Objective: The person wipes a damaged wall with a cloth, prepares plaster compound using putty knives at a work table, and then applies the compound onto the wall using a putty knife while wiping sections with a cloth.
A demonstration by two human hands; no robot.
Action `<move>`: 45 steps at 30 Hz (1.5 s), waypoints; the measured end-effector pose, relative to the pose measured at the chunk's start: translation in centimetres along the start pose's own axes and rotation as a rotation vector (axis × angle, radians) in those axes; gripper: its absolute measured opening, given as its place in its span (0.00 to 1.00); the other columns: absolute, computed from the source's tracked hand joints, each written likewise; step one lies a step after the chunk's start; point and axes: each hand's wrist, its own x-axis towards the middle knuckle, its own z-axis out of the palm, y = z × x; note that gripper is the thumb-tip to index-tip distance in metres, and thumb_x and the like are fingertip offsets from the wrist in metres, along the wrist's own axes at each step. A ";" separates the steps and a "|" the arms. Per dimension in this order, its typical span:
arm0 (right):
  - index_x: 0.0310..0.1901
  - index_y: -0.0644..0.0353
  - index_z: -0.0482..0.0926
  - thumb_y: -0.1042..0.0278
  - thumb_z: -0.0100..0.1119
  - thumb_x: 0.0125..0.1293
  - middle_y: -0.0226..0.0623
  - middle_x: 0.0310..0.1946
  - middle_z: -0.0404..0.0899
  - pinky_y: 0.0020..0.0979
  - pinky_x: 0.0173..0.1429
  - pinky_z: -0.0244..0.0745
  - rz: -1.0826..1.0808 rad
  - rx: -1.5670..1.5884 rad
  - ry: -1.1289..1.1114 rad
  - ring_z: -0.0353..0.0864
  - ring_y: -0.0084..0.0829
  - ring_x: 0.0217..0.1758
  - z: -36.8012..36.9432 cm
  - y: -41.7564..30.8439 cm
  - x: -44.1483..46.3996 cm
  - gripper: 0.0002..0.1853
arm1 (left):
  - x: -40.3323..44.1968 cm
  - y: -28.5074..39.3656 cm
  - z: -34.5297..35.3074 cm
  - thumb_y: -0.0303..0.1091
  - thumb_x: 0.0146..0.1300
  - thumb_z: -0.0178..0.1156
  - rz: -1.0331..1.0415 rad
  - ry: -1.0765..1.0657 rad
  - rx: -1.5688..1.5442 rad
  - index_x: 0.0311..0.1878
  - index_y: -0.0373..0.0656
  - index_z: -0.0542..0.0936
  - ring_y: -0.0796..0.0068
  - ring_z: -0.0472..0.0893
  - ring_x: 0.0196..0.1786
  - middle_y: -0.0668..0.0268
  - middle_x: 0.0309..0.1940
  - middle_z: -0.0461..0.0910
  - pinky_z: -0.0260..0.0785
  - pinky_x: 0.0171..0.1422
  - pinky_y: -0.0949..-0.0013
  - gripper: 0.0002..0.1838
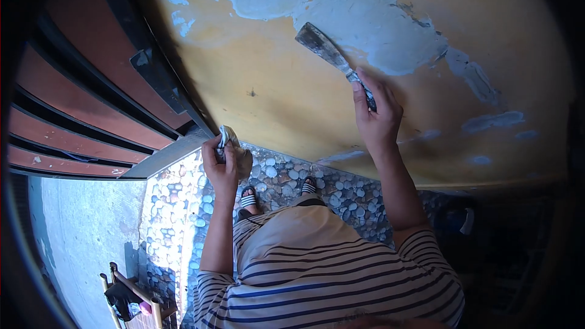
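My right hand is wrapped round the handle of a putty knife. The knife's broad, smeared blade points up and to the left, over the lower edge of a whitish filler patch on the yellow wall. Whether the blade touches the wall I cannot tell. Lower down on the left, my left hand is closed on a crumpled pale bundle, either a bag or a cloth; its contents, if any, are hidden. Smaller filler smears lie on the wall to the right.
A slatted red-brown and black gate borders the wall on the left. Pebbled paving lies underfoot, with concrete beyond it. At the lower left stands a wooden chair with a black item on it. The lower right is dark.
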 end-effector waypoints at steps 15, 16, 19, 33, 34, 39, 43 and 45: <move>0.56 0.58 0.85 0.74 0.69 0.69 0.42 0.38 0.87 0.35 0.39 0.84 0.034 0.044 -0.006 0.90 0.37 0.37 1.3 -1.5 1.0 0.14 | 1.3 1.6 1.3 0.24 0.69 0.63 0.088 -0.036 0.018 0.50 0.35 0.78 0.68 0.77 0.44 0.60 0.42 0.76 0.70 0.54 0.67 0.09; 0.56 0.58 0.85 0.74 0.69 0.69 0.42 0.38 0.87 0.35 0.39 0.84 0.036 0.050 -0.013 0.90 0.37 0.37 1.4 -1.5 1.1 0.14 | 1.5 1.9 1.4 0.24 0.69 0.63 0.090 -0.037 0.018 0.50 0.35 0.78 0.68 0.77 0.44 0.60 0.42 0.76 0.70 0.54 0.67 0.09; 0.56 0.57 0.86 0.73 0.69 0.69 0.41 0.38 0.87 0.35 0.37 0.83 -0.008 -0.003 0.030 0.89 0.36 0.36 -0.4 0.8 -0.7 0.14 | 1.9 2.6 1.6 0.29 0.74 0.63 0.115 -0.024 0.022 0.53 0.35 0.79 0.75 0.76 0.46 0.64 0.43 0.77 0.69 0.55 0.71 0.09; 0.55 0.59 0.85 0.72 0.69 0.70 0.41 0.41 0.88 0.32 0.39 0.85 -0.050 -0.023 0.011 0.90 0.36 0.38 -1.3 1.6 -0.7 0.13 | 3.1 3.8 4.2 0.30 0.75 0.64 0.173 -0.008 -0.031 0.53 0.37 0.78 0.80 0.76 0.47 0.68 0.44 0.77 0.69 0.56 0.74 0.10; 0.55 0.59 0.85 0.72 0.69 0.70 0.41 0.41 0.88 0.32 0.39 0.85 -0.048 -0.022 0.008 0.90 0.36 0.38 -1.1 1.3 -0.6 0.13 | 3.1 3.7 4.3 0.28 0.73 0.64 0.130 -0.009 -0.073 0.53 0.36 0.78 0.76 0.77 0.47 0.65 0.44 0.77 0.70 0.55 0.72 0.10; 0.55 0.59 0.85 0.72 0.69 0.69 0.40 0.38 0.88 0.34 0.35 0.82 -0.011 0.046 -0.006 0.87 0.36 0.33 1.1 -0.6 0.9 0.14 | 3.8 4.7 6.3 0.28 0.73 0.63 0.087 -0.033 -0.177 0.54 0.35 0.78 0.75 0.77 0.47 0.63 0.46 0.77 0.71 0.55 0.70 0.10; 0.56 0.58 0.85 0.73 0.69 0.69 0.38 0.36 0.86 0.34 0.34 0.81 0.047 0.027 -0.049 0.86 0.34 0.32 -1.5 1.0 -1.7 0.14 | 5.9 6.6 7.3 0.29 0.73 0.64 0.176 0.050 -0.178 0.55 0.36 0.78 0.75 0.78 0.47 0.63 0.46 0.78 0.72 0.55 0.70 0.12; 0.56 0.59 0.85 0.74 0.69 0.69 0.38 0.36 0.86 0.34 0.34 0.81 0.104 0.000 -0.100 0.87 0.34 0.32 -3.7 1.8 -3.8 0.14 | 7.5 6.9 8.0 0.30 0.73 0.65 0.215 0.104 -0.175 0.57 0.36 0.78 0.73 0.78 0.47 0.62 0.46 0.78 0.72 0.54 0.69 0.14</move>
